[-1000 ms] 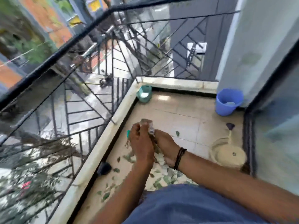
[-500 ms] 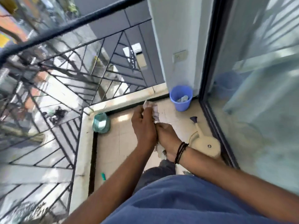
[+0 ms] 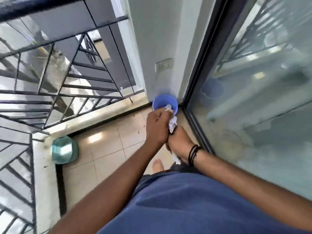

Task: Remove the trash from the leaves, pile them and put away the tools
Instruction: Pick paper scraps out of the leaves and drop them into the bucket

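Observation:
My left hand (image 3: 157, 128) and my right hand (image 3: 179, 143) are pressed together, both gripping a wad of crumpled white paper trash (image 3: 172, 124). A scrap of it pokes out below my right hand. The hands hover just in front of a blue bucket (image 3: 160, 103) that stands in the corner by the wall; some pale trash lies inside it. The leaf pile and the tools are out of view.
A teal pot (image 3: 65, 150) sits on the balcony floor by the curb. The black metal railing (image 3: 50, 92) runs along the left. A glass sliding door (image 3: 253, 98) closes the right side. My bare foot (image 3: 157, 164) shows on the tiles.
I have stood up and turned right, carrying the paper wad in both hands from the leaf pile to just over the blue bucket. The leaves and watering can have left the view.

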Tool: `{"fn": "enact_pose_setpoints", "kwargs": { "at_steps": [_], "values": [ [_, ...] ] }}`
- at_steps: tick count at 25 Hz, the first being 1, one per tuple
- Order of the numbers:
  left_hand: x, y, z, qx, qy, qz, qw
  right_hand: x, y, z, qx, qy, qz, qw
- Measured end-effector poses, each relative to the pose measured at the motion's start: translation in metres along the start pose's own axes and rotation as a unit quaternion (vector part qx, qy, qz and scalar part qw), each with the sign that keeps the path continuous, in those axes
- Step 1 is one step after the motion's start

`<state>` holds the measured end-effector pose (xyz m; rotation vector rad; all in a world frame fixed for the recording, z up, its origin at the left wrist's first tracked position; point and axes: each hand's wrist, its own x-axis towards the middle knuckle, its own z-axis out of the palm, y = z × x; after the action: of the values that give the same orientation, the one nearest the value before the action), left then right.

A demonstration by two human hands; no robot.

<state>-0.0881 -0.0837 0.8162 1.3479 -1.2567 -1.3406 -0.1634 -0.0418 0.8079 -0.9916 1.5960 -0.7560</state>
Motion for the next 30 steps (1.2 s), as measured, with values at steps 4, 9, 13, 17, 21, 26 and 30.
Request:
{"fn": "enact_pose_setpoints", "kwargs": {
  "at_steps": [4,9,13,17,21,26,30],
  "values": [
    [0.052,-0.005,-0.007,0.025,-0.034,0.002,0.999,0.055,-0.016,-0.001,-0.037,-0.04,-0.094,0.994],
    [0.136,-0.009,-0.018,0.096,-0.036,-0.037,0.994,0.137,-0.029,-0.003,-0.087,-0.1,-0.103,0.986],
    [0.222,-0.016,-0.02,0.162,-0.032,-0.052,0.985,0.216,-0.038,0.003,-0.061,-0.115,-0.046,0.99],
    [0.304,-0.085,0.003,0.178,-0.002,-0.107,0.978,0.302,-0.006,0.0,-0.009,-0.072,0.113,0.991],
    [0.363,-0.214,0.032,0.215,0.008,-0.228,0.95,0.397,0.096,0.002,0.039,0.015,0.232,0.972],
    [0.398,-0.405,0.064,0.213,-0.123,-0.382,0.891,0.492,0.24,0.03,0.119,0.169,0.376,0.903],
    [0.427,-0.465,0.067,0.102,-0.073,-0.497,0.859,0.545,0.326,0.05,0.19,0.208,0.418,0.864]
  ]
}}
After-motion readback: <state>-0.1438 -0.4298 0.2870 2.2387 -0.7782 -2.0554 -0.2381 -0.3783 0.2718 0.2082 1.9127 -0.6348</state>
